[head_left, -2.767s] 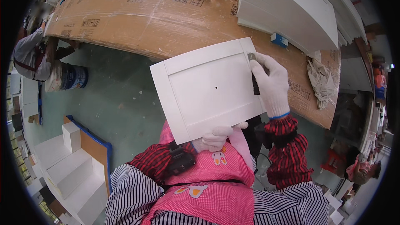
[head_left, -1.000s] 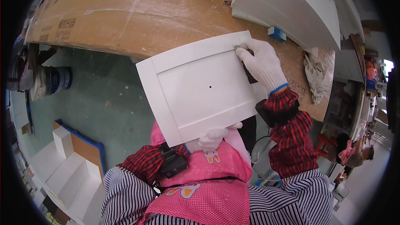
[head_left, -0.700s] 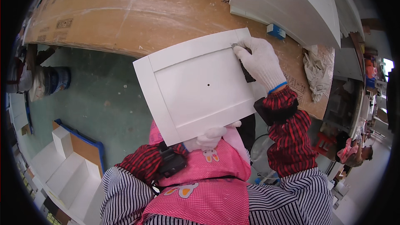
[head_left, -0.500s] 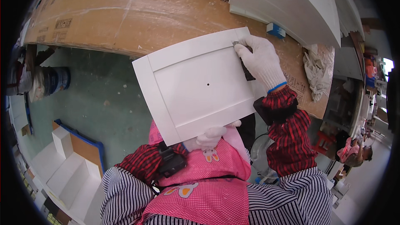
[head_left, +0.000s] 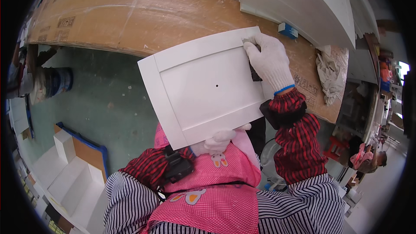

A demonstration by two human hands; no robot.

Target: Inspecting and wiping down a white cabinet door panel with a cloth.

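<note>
A white cabinet door panel with a raised frame and a small dark hole in its middle is held tilted in front of my body. My left hand, in a white knit glove, grips the panel's lower edge; part of its fingers is hidden beneath. On the upper right of the frame rests my gloved right hand, its fingers closed on a piece of dark grey sandpaper. Most of the sandpaper is covered by the hand, with some showing along the right frame strip.
Beyond the panel is a cardboard-covered table. On it lie stacked white panels, a small blue box and a crumpled cloth. White boards stand at lower left, a bucket farther left. Another person is at far right.
My right hand has shifted slightly up and left along the panel's right frame strip with the sandpaper. My left hand keeps its grip, and the panel has barely moved.
</note>
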